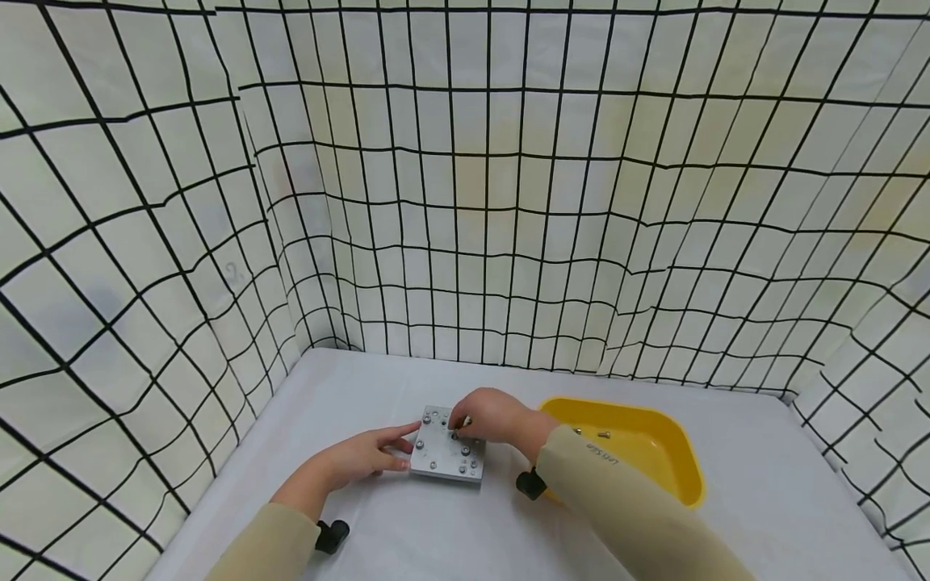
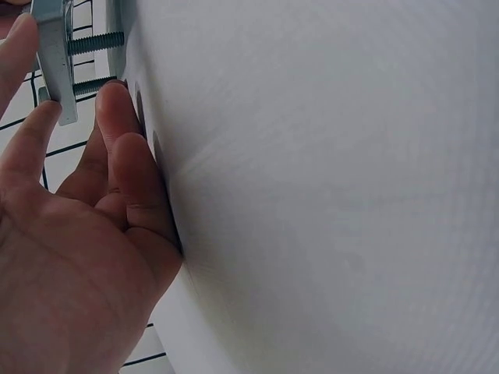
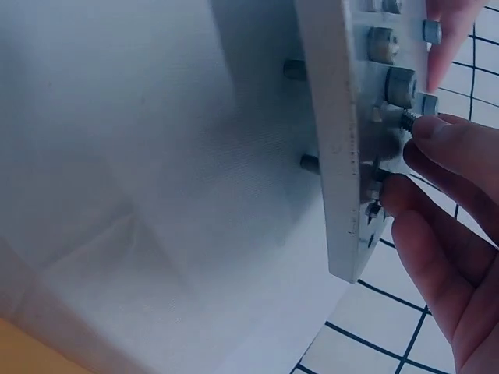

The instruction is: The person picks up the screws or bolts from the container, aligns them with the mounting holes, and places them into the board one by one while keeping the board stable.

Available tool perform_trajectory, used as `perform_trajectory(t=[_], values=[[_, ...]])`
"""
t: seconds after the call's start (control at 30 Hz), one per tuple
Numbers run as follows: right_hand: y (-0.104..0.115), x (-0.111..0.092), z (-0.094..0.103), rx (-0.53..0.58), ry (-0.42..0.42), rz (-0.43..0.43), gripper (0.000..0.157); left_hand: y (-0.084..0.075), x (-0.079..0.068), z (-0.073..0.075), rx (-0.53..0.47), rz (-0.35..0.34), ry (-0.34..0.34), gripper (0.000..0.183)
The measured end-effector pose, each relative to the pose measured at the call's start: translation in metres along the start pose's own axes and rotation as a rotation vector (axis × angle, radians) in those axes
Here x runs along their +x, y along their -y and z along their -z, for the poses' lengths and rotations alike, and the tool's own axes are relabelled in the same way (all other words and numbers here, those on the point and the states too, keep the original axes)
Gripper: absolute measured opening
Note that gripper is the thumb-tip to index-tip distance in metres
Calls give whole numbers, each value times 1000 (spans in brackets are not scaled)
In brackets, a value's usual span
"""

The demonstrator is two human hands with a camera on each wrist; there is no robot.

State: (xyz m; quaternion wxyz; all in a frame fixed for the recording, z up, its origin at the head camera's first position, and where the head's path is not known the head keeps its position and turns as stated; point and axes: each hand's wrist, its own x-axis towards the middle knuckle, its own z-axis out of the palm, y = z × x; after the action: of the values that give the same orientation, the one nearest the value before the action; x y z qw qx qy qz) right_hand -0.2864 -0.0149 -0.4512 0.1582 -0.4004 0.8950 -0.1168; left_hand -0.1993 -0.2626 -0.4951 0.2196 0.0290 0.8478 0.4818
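A silver metal plate with several socket-head screws in its face sits on the white table, raised on the threaded shanks that stick out below it. My left hand holds the plate at its left side, index finger near the far corner and thumb near the close corner. Its other fingers curl low beside the plate in the left wrist view. Over the plate's far right part, my right hand pinches a small screw by its threaded part at the plate's face. The fingers hide much of that screw.
Right of the plate stands a yellow tray, partly behind the right forearm, with a few loose screws in it. White walls with black grid netting enclose the table at the back and sides.
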Motion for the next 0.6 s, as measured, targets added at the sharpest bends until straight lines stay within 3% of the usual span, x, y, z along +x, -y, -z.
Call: perform_trajectory(t=[0.2, 0.6], values=[[3, 2, 1, -51, 8, 25, 20, 0, -2, 1, 2, 10, -3, 74], [-9, -10, 14, 57, -41, 10, 22, -2, -1, -1, 10, 18, -4, 74]])
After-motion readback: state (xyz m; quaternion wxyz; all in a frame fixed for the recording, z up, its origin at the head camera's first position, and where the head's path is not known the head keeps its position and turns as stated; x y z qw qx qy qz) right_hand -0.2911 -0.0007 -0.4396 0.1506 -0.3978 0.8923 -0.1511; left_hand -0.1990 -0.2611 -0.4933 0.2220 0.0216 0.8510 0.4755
